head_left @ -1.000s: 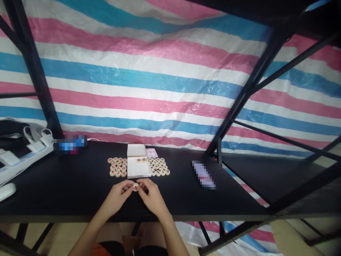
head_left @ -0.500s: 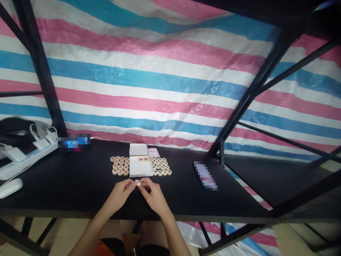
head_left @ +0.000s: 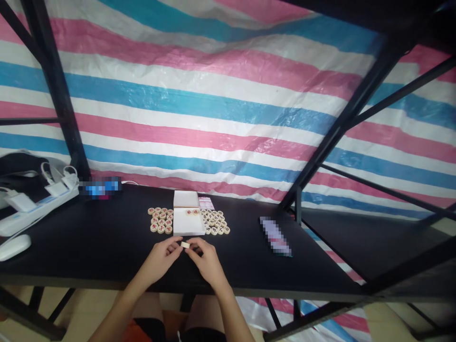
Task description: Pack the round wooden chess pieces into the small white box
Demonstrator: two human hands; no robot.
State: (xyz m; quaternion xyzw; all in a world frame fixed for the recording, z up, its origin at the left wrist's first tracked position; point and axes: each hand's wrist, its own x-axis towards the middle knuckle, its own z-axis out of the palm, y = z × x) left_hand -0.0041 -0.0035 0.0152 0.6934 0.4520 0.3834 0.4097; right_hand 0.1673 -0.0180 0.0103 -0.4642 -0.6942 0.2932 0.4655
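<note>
Just in front of the white box, my right hand (head_left: 204,254) pinches a cream-coloured xiangqi piece (head_left: 185,245) between thumb and fingers. The piece shows mostly its pale side rim; its marking is hidden. My left hand (head_left: 166,254) is at the other side of this piece, index finger and thumb parted, their tips close to its edge. In the white box (head_left: 181,228) two red-marked pieces (head_left: 192,212) lie at the far right corner. Rows of red-marked pieces (head_left: 161,222) stand left of the box, and dark-marked pieces (head_left: 213,222) stand right of it.
Behind the box lies its white lid (head_left: 185,198), with a printed card (head_left: 206,203) beside it. A phone (head_left: 275,236) rests on the black table (head_left: 117,251) at right. At left are a power strip (head_left: 39,209) with chargers, a white mouse (head_left: 14,247) and a blurred-out object (head_left: 100,188).
The piece has turned in my fingers and shows more of its rim. My left finger and thumb have spread apart from their pinch. The view has shifted slightly.
</note>
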